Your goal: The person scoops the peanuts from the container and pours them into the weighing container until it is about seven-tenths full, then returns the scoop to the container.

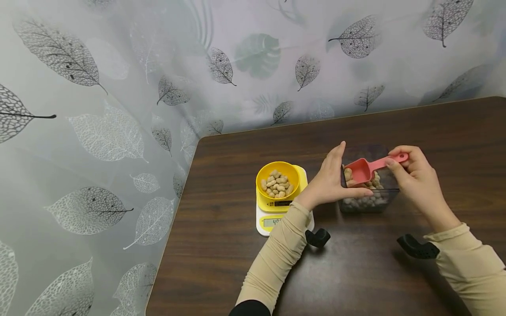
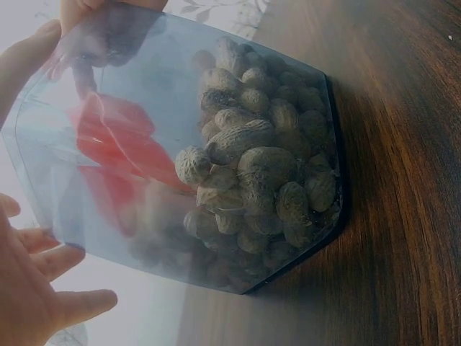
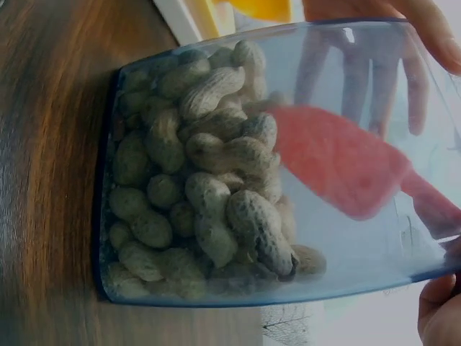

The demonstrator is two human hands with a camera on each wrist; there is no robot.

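A red scoop (image 1: 361,170) reaches down into a clear plastic container (image 1: 361,206) partly filled with unshelled peanuts (image 3: 209,158). My right hand (image 1: 421,182) pinches the scoop's handle between thumb and fingers above the container's right side. My left hand (image 1: 326,177) steadies the container's left side, fingers straight along the wall and thumb stretched over the front rim. Through the wall in the right wrist view, the scoop's bowl touches the top of the peanuts; whether it carries any is hard to tell. Left of the hands, a yellow bowl (image 1: 258,184) of peanuts stands on a kitchen scale (image 1: 302,175).
The scale's display (image 1: 270,222) is partly covered by the left sleeve. Everything stands on a dark wooden table (image 1: 221,210). Behind and to the left hangs a leaf-patterned curtain (image 1: 253,87). Black wrist mounts (image 1: 418,247) stick out below each hand.
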